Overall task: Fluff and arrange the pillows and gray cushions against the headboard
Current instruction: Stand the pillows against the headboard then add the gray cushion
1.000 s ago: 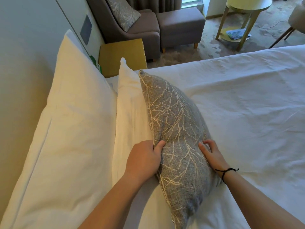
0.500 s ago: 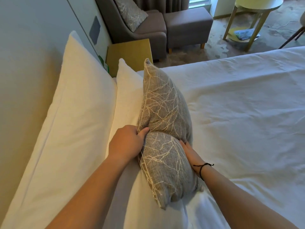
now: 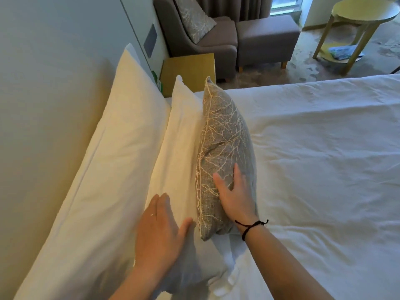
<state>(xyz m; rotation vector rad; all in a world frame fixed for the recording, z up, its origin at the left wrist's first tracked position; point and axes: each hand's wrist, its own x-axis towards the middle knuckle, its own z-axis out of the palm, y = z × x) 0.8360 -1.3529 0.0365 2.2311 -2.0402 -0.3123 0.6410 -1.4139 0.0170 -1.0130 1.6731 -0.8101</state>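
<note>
The gray cushion stands on edge on the bed, leaning left on 2 white pillows. It looks light, soft and floppy; best held by both side edges. Right hand presses it, fingers straight; left hand hovers flat, fingers together.

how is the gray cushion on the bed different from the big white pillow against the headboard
The gray cushion is textured gray fabric with a pale branch pattern; the big white pillow is plain. The cushion is smaller and stands at the front of the row, the pillow at the back against the headboard. The right hand presses the cushion; no hand touches the pillow. Both stand on edge.
</note>
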